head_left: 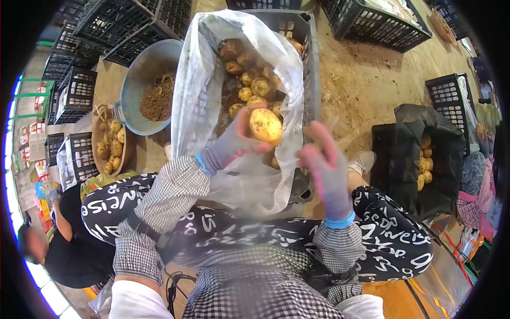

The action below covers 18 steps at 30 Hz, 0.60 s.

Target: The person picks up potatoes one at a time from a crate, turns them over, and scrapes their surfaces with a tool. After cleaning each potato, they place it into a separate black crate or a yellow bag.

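A large yellow potato (pixel 265 126) with brown specks rests in my left hand (pixel 234 141), which wears a grey and pink glove and has its fingers wrapped round it. Below that hand stands a black plastic crate (pixel 312 64) lined with a whitish translucent plastic bag (pixel 191 80). Several soil-covered potatoes (pixel 260 86) lie inside the bag. My right hand (pixel 324 165), gloved the same way, is raised at the right edge of the bag. Its fingers are apart, slightly blurred, and nothing shows in them.
A blue tub (pixel 125 95) with dry soil stands left of the crate, beside a basin of potatoes (pixel 95 143). At right, a black bag (pixel 409 119) lines a crate holding potatoes. More black crates (pixel 372 26) stand behind. Other people are at both sides.
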Tool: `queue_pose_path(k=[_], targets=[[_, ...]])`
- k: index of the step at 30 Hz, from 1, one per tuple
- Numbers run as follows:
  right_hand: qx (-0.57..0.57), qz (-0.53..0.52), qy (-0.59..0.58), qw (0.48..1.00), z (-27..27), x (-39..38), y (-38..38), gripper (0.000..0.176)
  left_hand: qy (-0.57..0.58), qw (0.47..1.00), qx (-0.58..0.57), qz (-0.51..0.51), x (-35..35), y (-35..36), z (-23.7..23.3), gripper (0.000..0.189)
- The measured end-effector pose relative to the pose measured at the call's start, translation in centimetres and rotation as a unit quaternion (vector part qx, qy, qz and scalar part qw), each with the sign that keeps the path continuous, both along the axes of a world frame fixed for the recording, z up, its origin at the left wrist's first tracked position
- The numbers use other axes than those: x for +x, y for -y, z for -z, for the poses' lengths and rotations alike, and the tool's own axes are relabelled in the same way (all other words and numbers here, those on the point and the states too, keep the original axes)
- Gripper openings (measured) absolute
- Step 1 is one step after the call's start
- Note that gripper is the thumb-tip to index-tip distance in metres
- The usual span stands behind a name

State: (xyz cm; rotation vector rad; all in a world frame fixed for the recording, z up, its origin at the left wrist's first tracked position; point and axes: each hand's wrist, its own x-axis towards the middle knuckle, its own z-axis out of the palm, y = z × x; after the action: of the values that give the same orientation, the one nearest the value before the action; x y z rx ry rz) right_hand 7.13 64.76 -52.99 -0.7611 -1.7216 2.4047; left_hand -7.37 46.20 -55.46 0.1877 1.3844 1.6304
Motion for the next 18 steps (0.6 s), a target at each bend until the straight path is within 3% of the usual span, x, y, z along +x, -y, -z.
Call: queue_pose_path(k=[3, 5, 6, 8, 11, 14, 18], targets=[[0.045, -0.087, -0.052, 0.994, 1.1, -0.8, 2.8, 0.057, 0.011, 0.996, 0.081, -0.024, 2.1, -0.1, -3.3, 0.090], [-0.038, -0.099, -0.081, 0.991, 0.6, -1.0, 3.2, 0.066, 0.080, 0.989, 0.100, -0.073, 3.3, -0.2, -4.5, 0.092], [0.126, -0.123, -0.106, 0.979, 0.8, -1.0, 2.8, 0.068, 0.055, 0.992, 0.092, -0.064, 3.6, 0.0, -4.4, 0.090], [0.439, -0.164, -0.141, 0.872, 1.4, -0.6, 1.7, 0.073, 0.010, 0.996, 0.076, -0.049, 4.4, 0.5, -3.8, 0.088], [0.309, -0.111, -0.120, 0.937, 1.2, -1.0, 2.4, 0.074, -0.060, 0.994, 0.066, -0.057, 5.0, 0.9, -2.5, 0.085], [0.196, -0.123, -0.070, 0.970, 0.0, -1.0, 2.9, 0.077, -0.069, 0.990, 0.093, -0.084, 5.1, 0.8, -2.1, 0.080], [0.109, -0.121, -0.073, 0.984, 1.4, -0.6, 2.4, 0.082, 0.042, 0.989, 0.111, -0.091, 4.8, 1.2, -3.3, 0.070]])
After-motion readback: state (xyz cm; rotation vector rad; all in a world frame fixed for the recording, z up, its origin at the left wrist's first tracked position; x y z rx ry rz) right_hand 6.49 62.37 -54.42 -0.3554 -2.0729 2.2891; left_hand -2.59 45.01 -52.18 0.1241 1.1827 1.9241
